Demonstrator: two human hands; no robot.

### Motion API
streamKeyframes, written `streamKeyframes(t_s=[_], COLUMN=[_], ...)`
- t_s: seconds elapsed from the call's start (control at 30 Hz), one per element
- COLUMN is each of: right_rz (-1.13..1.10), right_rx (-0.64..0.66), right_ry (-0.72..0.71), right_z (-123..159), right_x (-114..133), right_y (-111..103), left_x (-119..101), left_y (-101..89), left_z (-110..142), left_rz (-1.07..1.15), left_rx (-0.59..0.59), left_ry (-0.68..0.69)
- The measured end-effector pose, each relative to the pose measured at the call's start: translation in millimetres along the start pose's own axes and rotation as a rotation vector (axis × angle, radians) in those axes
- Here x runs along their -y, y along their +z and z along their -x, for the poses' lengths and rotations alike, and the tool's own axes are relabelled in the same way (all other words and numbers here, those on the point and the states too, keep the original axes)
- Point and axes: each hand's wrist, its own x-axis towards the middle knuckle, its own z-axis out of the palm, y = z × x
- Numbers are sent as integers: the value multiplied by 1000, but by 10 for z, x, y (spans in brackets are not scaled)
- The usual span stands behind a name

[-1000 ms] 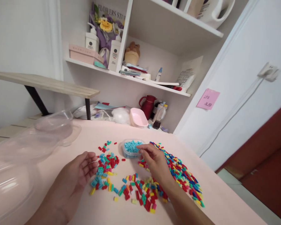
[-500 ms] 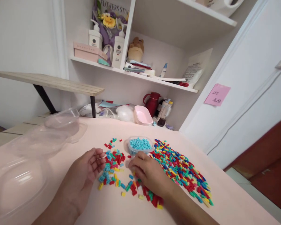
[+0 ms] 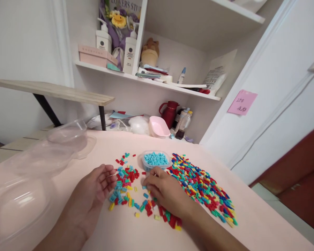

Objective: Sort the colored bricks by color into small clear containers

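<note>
At twelve o'clock on the bench (image 3: 112,143): a clear tub (image 3: 147,167), full of pale-blue pieces (image 3: 155,159).
Right hand (image 3: 163,188): just on the tub's six-o'clock side, fingers bent down together over loose bricks (image 3: 148,208); cannot tell whether the fingertips pinch one.
Left hand (image 3: 101,181): at nine o'clock from the right hand, fingers loosely curled and apart from the palm, nothing seen in them, near the same bricks.
Mixed heap (image 3: 204,188): at three o'clock, many colours, spread beyond the right hand.
Tub to bricks: a second ago the right fingertips were at the tub; now they are down among the bricks.
Work spot: probably the loose bricks for now, rather than the tub.
</note>
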Motion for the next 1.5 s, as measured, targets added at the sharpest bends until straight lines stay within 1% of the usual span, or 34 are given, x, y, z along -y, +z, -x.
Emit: streamKeyframes(t_s=[0.1,0.2,0.33,0.43,0.47,0.53,0.63,0.7,0.77,0.83,0.9,0.97,1.07,1.13,1.2,1.33,1.4,1.5], right_rz=[-56,-77,-17,-5,-35,-137,-343,-474,-559,-572,-514,-379,-140,-37,19,73,56,-35], right_rx=[-31,-49,-27,-55,-91,-218,-432,-509,-535,-522,-465,-345,-118,-25,13,52,56,32], right_ry=[49,64,34,50,56,85,233,338,386,386,335,203,-43,-128,-148,-111,-82,-29], right_z=[9,-10,-40,-51,-57,-77,-133,-170,-186,-173,-137,-91,-37,-21,-19,-34,-43,-53], right_x=[-51,-53,33,91,94,64,-59,-163,-248,-285,-266,-209,-121,-91,-80,-57,-44,-49], right_y=[-50,-21,32,4,-18,-73,-159,-203,-230,-240,-234,-214,-158,-115,-85,-85,-96,-99], left_x=[-1,7,11,7,6,7,11,11,6,-3,-11,-13,-5,6,17,23,17,4], left_y=[5,3,-3,-10,-12,-16,-17,-17,-17,-18,-21,-27,-47,-62,-74,-78,-73,-63], left_z=[8,14,15,8,5,0,-6,-10,-16,-24,-33,-44,-66,-88,-110,-131,-124,-102], left_rz=[-13,-20,-6,-12,-15,-17,-19,-17,-14,-8,2,11,13,13,18,36,38,32], left_rx=[3,11,22,17,18,24,25,21,14,8,-2,-13,-24,-27,-26,-12,-19,-42], left_ry=[7,-2,-8,3,6,9,-5,-11,-10,-7,-2,16,25,18,21,27,19,18])
